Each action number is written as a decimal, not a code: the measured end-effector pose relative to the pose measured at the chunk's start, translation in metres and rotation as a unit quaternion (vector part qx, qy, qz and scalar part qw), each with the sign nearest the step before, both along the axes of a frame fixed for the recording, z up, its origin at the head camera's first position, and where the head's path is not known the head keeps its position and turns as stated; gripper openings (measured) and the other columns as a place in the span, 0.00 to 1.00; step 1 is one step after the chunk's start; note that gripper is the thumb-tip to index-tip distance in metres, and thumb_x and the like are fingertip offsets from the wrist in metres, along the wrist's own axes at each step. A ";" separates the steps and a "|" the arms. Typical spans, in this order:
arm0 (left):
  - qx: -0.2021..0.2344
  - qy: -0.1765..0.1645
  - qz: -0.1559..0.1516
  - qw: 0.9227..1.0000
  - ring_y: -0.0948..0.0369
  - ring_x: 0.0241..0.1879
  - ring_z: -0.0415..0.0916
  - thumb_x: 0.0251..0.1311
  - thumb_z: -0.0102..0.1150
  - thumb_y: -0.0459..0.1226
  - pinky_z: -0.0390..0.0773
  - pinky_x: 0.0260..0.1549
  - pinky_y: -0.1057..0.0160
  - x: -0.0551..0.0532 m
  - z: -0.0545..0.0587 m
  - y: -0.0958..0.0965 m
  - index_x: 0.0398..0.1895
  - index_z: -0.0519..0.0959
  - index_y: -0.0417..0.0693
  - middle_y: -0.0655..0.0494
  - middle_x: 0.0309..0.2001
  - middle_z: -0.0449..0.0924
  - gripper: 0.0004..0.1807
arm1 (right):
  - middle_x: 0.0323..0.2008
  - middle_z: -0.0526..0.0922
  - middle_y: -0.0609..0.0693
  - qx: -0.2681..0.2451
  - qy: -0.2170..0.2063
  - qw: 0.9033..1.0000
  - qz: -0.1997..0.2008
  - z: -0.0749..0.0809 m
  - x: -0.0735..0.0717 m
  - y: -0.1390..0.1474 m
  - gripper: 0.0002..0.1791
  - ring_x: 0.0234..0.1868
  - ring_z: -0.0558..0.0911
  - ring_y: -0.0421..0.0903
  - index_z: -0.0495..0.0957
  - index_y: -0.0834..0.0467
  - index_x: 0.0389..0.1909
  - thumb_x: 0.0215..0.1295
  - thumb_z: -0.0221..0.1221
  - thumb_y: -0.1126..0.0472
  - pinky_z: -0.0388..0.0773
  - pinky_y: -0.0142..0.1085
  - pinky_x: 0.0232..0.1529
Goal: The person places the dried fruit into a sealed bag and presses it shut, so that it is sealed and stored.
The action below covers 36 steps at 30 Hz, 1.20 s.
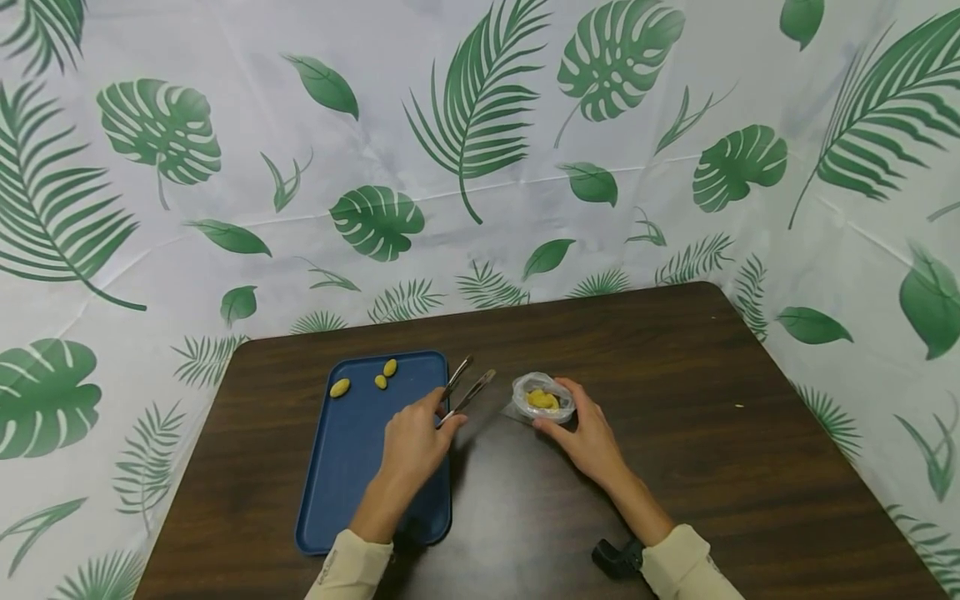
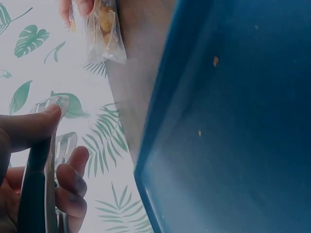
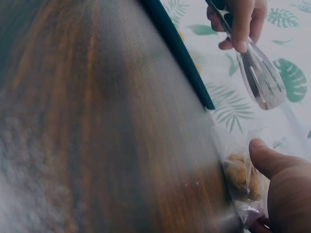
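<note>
My left hand [image 1: 412, 443] grips a pair of metal tongs [image 1: 476, 389] over the right edge of a blue tray [image 1: 367, 475]. The tongs' two arms stand apart with nothing between them, and slotted heads [image 3: 265, 82] show in the right wrist view. To the right, my right hand [image 1: 592, 437] holds a clear plastic bag [image 1: 521, 386] by its side, thumb and fingers around it. The bag's mouth is open, and yellowish-brown pieces of food [image 1: 542, 400] fill part of it. Three similar oval pieces [image 1: 340, 387] lie at the tray's far end.
Crumbs [image 2: 215, 61] dot the tray. The dark wooden table [image 1: 697, 367] has a small yellow bit [image 1: 739, 406] on its right side. A leaf-patterned cloth [image 1: 510, 150] hangs behind the table. A black device [image 1: 618, 558] sits by the right sleeve.
</note>
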<state>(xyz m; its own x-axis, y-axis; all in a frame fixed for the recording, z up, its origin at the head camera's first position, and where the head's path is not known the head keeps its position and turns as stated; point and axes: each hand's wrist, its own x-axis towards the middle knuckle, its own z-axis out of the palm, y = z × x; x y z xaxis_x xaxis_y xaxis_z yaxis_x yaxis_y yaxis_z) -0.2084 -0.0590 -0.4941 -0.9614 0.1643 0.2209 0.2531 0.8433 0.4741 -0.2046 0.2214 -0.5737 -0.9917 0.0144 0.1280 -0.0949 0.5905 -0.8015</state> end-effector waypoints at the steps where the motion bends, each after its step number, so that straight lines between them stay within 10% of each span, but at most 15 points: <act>1: 0.000 -0.002 0.002 1.000 0.65 0.16 0.70 0.62 0.72 0.49 0.74 0.21 0.59 0.000 0.000 -0.001 0.56 0.83 0.43 0.52 0.33 0.89 0.26 | 0.69 0.76 0.56 0.000 0.001 1.000 -0.001 0.000 0.000 0.000 0.45 0.69 0.73 0.65 0.64 0.46 0.75 0.59 0.72 0.40 0.68 0.68 0.63; 36: 0.000 -0.032 0.082 0.996 0.61 0.18 0.69 0.59 0.75 0.49 0.68 0.21 0.61 0.001 -0.002 -0.036 0.55 0.83 0.42 0.51 0.33 0.88 0.27 | 0.68 0.77 0.57 0.001 0.014 1.000 0.001 -0.003 -0.001 0.001 0.45 0.68 0.74 0.65 0.65 0.49 0.74 0.59 0.73 0.41 0.69 0.66 0.63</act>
